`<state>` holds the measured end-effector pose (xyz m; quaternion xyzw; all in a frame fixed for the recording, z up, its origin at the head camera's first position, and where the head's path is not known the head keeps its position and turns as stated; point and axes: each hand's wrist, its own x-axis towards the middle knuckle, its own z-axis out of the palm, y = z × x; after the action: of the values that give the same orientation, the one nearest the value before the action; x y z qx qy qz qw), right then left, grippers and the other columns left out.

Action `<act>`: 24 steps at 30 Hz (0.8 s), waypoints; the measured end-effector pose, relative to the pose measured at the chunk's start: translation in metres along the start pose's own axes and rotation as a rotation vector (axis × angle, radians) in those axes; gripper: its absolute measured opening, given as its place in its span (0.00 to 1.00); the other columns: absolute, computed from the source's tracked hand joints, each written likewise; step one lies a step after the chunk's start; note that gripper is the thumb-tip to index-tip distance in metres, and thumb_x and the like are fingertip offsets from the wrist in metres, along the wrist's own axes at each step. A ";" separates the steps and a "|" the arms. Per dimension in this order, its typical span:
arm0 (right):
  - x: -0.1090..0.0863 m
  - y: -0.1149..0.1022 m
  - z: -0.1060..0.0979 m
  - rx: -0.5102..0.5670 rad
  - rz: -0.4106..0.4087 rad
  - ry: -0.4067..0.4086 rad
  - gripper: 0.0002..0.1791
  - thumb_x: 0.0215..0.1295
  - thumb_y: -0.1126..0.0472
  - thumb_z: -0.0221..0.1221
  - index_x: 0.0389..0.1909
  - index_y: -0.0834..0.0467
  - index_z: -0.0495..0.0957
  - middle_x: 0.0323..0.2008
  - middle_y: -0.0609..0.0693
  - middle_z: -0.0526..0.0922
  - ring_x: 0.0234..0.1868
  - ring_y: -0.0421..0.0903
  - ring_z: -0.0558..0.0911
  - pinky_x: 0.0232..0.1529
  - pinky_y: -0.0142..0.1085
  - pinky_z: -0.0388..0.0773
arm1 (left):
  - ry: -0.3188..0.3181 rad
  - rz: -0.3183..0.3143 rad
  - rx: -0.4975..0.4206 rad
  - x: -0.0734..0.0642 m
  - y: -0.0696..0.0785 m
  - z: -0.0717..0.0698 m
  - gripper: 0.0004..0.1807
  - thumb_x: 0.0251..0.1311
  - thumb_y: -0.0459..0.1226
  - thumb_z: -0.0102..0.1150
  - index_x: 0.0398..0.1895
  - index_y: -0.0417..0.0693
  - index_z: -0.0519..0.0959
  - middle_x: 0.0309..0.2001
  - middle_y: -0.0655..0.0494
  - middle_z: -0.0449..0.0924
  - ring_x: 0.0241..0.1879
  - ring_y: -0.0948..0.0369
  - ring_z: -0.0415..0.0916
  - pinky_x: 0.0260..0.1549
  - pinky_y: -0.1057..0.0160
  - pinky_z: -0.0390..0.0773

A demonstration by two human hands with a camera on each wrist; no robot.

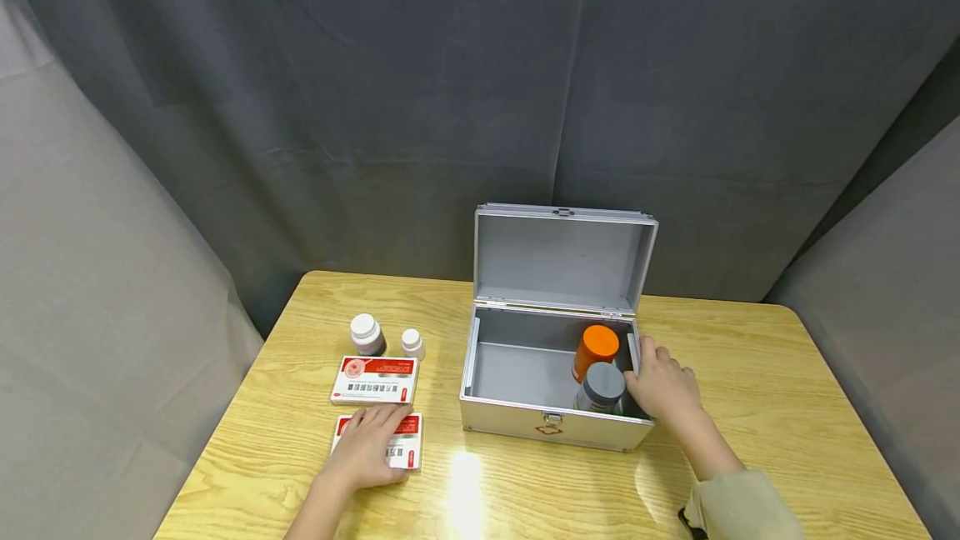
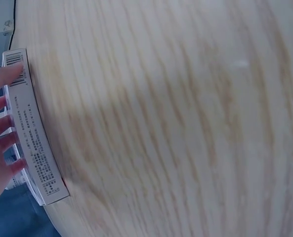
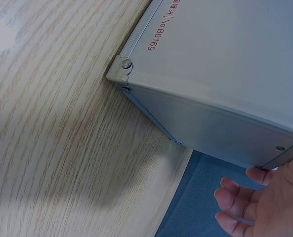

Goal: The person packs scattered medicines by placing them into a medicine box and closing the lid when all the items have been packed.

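My left hand (image 1: 363,448) lies over the nearer red-and-white medicine box (image 1: 405,444), thumb at its near side and fingers across its top. In the left wrist view, the thumb presses the barcode end of the box's printed side (image 2: 37,143). My right hand (image 1: 663,386) rests at the right rim of an open silver first-aid case (image 1: 555,427), thumb over the edge. Its fingers (image 3: 235,197) are loosely bent outside the case in the right wrist view. Inside, at the right end, stand an orange-capped bottle (image 1: 597,347) and a grey-capped bottle (image 1: 602,386).
Behind the nearer box lies a second medicine box (image 1: 375,380). Beyond it stand a larger white-capped bottle (image 1: 367,334) and a small white bottle (image 1: 412,343). The case's raised lid (image 1: 562,261) leans back toward the grey curtain (image 1: 420,107). The wooden table (image 1: 765,407) extends right of the case.
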<state>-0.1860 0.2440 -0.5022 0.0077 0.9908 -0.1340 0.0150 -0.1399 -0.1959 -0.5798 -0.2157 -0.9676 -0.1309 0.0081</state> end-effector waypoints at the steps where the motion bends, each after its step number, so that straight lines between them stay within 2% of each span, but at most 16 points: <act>1: 0.000 0.000 0.000 0.001 -0.001 0.002 0.33 0.59 0.55 0.51 0.59 0.69 0.53 0.45 0.72 0.69 0.40 0.65 0.74 0.37 0.57 0.67 | 0.003 0.002 0.001 0.000 0.000 0.000 0.49 0.27 0.52 0.69 0.61 0.49 0.66 0.55 0.53 0.70 0.57 0.52 0.63 0.55 0.43 0.60; 8: -0.001 0.000 0.000 0.007 -0.011 0.020 0.30 0.58 0.56 0.51 0.56 0.69 0.56 0.40 0.69 0.71 0.36 0.62 0.74 0.33 0.55 0.67 | 0.016 0.006 0.019 0.002 0.000 0.002 0.48 0.25 0.50 0.68 0.60 0.49 0.67 0.55 0.54 0.70 0.57 0.53 0.64 0.55 0.44 0.61; 24: -0.001 -0.001 -0.001 0.011 -0.015 0.011 0.29 0.58 0.56 0.51 0.55 0.69 0.56 0.38 0.68 0.71 0.35 0.61 0.74 0.33 0.55 0.67 | 0.021 -0.011 0.012 0.003 0.002 0.002 0.48 0.26 0.51 0.67 0.60 0.48 0.67 0.56 0.52 0.70 0.57 0.51 0.64 0.55 0.45 0.61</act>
<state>-0.1850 0.2437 -0.5008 0.0010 0.9902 -0.1393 0.0085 -0.1420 -0.1919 -0.5811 -0.2088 -0.9694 -0.1275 0.0186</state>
